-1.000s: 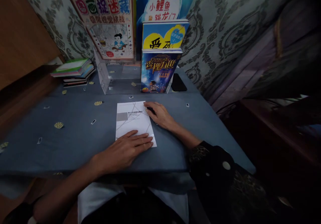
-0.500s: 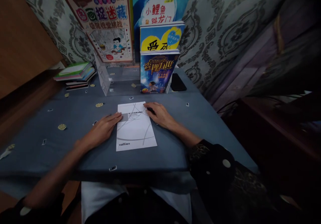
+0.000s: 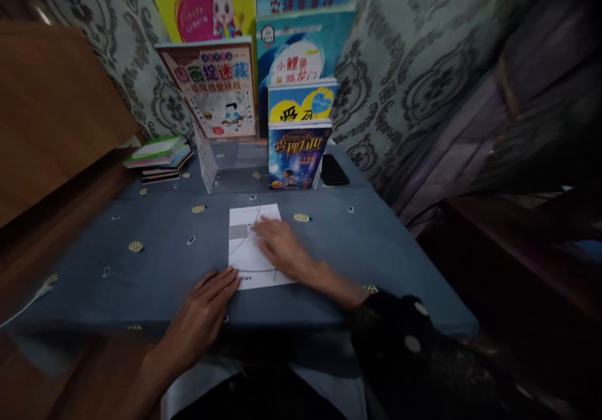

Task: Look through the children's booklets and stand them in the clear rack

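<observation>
A white printed booklet [image 3: 242,254] with a grey patch lies flat on the blue tablecloth. Across its upper right part rests my right hand [image 3: 279,247], slightly blurred, palm down with the fingers stretched over the cover. My left hand [image 3: 207,298] lies flat near the booklet's lower left corner, its fingertips touching that edge. Neither hand grips anything. Part of the cover print is hidden under the right hand.
Behind the booklet, a clear acrylic stand [image 3: 207,160] holds several upright books, a blue one [image 3: 296,157] in front. A black phone [image 3: 333,170] lies right of it. Stacked thin books [image 3: 160,157] sit at the back left. A white cable [image 3: 35,298] crosses the left side.
My right hand has moved from the booklet's upper right edge onto its cover. My left hand has slid down from the left edge to the lower left corner. The camera view has tilted up.
</observation>
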`<state>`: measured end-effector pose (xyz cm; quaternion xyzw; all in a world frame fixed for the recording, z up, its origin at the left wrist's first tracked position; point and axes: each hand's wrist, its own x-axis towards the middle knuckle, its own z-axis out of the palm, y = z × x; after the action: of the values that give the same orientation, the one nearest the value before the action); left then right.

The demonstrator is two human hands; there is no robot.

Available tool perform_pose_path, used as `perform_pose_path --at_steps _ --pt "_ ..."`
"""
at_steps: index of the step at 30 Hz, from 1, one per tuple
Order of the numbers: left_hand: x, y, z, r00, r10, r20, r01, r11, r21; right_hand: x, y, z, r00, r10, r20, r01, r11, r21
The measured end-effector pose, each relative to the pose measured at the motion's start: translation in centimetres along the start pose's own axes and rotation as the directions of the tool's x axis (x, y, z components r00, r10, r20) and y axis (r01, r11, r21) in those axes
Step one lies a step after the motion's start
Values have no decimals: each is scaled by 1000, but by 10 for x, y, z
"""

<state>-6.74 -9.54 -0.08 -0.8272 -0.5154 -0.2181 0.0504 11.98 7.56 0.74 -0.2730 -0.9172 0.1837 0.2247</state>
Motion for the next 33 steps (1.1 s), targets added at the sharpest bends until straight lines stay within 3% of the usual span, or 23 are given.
perform_pose_path --at_steps 4,8,14,20,23,29,33 --pt "-3 4 7 996 -78 -41 79 997 19 -14 -61 23 971 -188 147 159 969 188" --pt "-4 4 11 995 -67 -76 71 996 59 -18 -78 28 974 -116 194 69 970 233" --pt "0 -14 15 986 141 -91 -126 980 151 -28 -59 18 981 -6 196 -17 993 114" --pt "-8 -47 40 964 240 -116 -214 956 201 -45 -29 8 976 92 195 -83 995 -54" --pt "-11 -58 59 961 244 -126 -211 949 233 -51 -14 10 973 113 202 -89 988 -123" --pt "-3 -73 89 963 255 -90 -209 912 353 -54 8 29 989 41 139 -18 987 -159" --pt "17 -83 102 987 158 -25 -142 939 314 -54 17 37 993 21 114 -1 984 -178"
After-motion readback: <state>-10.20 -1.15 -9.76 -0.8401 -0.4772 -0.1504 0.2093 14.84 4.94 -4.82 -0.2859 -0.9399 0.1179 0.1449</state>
